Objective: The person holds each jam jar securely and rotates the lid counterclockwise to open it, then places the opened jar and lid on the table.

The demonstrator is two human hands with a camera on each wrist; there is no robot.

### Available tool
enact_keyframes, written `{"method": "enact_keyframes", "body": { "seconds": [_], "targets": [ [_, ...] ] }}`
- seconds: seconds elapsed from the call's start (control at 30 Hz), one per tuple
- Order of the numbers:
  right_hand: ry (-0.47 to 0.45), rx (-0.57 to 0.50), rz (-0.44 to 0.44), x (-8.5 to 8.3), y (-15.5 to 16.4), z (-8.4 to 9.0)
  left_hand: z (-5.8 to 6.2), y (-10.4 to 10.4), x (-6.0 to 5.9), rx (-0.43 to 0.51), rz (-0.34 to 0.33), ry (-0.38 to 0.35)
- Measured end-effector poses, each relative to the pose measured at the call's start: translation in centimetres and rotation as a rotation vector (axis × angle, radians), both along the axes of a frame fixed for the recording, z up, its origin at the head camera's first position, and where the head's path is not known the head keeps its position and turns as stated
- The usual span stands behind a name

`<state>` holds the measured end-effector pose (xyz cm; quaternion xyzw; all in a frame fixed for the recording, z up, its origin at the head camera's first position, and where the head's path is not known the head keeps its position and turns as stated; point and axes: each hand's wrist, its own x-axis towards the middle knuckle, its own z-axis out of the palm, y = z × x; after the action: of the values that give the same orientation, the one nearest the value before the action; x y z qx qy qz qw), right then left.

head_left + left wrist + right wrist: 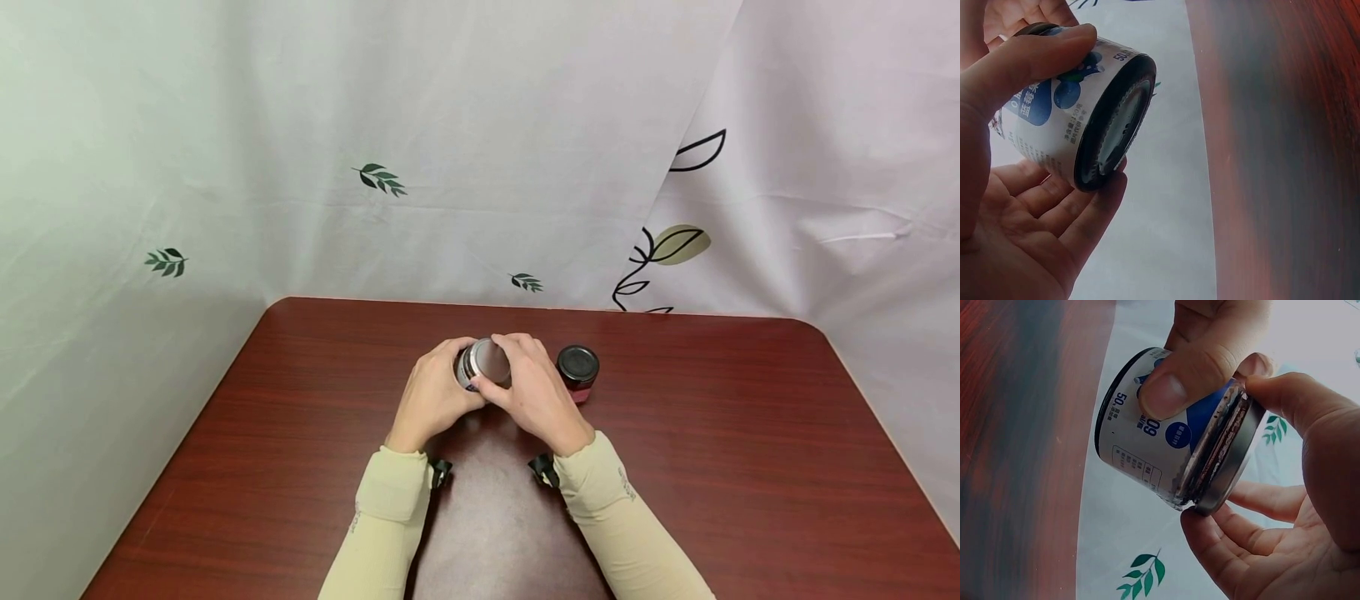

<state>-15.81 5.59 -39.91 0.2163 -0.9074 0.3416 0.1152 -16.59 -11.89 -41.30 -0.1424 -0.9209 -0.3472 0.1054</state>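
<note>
Both hands meet at the middle of the table around a small glass jar point(474, 367) with a white and blue label point(1047, 119), held tilted above the wood. My left hand point(454, 377) grips the jar's body, thumb over the label and fingers point(1094, 209) under it, its dark base point(1113, 125) facing the left wrist camera. My right hand point(508, 371) curls thumb and fingers point(1210, 534) round the silver metal lid point(1230, 464), which sits on the jar's mouth with the threads showing beneath it.
A second small jar point(577, 372) with a black lid and red contents stands upright just right of my right hand. The dark red wooden table point(712, 450) has rounded far corners. A white leaf-print curtain point(450, 167) hangs behind and to both sides.
</note>
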Motion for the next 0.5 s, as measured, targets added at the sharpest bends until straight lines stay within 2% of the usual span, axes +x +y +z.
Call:
{"method": "enact_keyframes", "body": {
  "seconds": [0.5],
  "targets": [
    [-0.029,0.011,0.016,0.08,0.14,0.21,-0.04,-0.08,-0.12,-0.031,-0.008,-0.005]
  ]
}}
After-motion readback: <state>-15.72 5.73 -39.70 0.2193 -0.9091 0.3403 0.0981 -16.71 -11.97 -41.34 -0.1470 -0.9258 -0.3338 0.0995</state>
